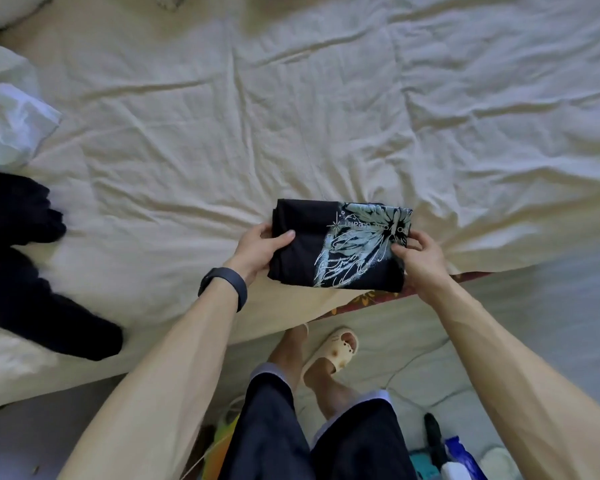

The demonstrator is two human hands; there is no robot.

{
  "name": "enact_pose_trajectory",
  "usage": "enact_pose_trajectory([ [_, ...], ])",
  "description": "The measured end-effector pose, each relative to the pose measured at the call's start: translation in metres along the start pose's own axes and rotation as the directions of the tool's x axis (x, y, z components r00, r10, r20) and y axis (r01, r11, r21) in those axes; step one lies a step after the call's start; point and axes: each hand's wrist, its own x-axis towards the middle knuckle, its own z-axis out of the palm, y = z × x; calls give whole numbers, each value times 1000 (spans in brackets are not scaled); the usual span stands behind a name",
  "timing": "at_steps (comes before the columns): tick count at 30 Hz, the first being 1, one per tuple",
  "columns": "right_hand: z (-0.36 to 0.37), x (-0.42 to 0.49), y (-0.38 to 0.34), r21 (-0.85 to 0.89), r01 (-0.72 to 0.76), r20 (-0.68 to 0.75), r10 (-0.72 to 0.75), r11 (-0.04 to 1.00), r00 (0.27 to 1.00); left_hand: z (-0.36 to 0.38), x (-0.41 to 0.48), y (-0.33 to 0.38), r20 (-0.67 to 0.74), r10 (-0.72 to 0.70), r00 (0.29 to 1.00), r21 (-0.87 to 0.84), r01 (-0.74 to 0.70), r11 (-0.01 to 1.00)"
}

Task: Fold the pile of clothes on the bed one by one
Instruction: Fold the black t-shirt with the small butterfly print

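Cream bed sheet (291, 116) | folded black T-shirt (305, 251) is held at its near edge | gripped at left side by left hand (260, 249), pinched at right side by right hand (420, 252) | black garment (21, 271) is seen well left of shirt, open sheet beyond.

Black shirt (302, 251): one line of small pale lettering (368, 224) crosses the upper part of its butterfly print (361, 247). Characters too blurred to read. No legible text.

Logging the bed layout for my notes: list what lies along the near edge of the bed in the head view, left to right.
In order: unfolded black garment → left hand → folded black printed shirt → right hand.
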Motion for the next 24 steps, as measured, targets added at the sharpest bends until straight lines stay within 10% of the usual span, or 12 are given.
enact_pose_trajectory([
  [13,-51,-20,24,242,37,3,-39,970,999,33,-34,27,24,181,983,25,-182,983],
  [24,-299,-128,-5,450,222,-172,-160,865,972,249,-171,129,353,185,917,63,-221,973],
])
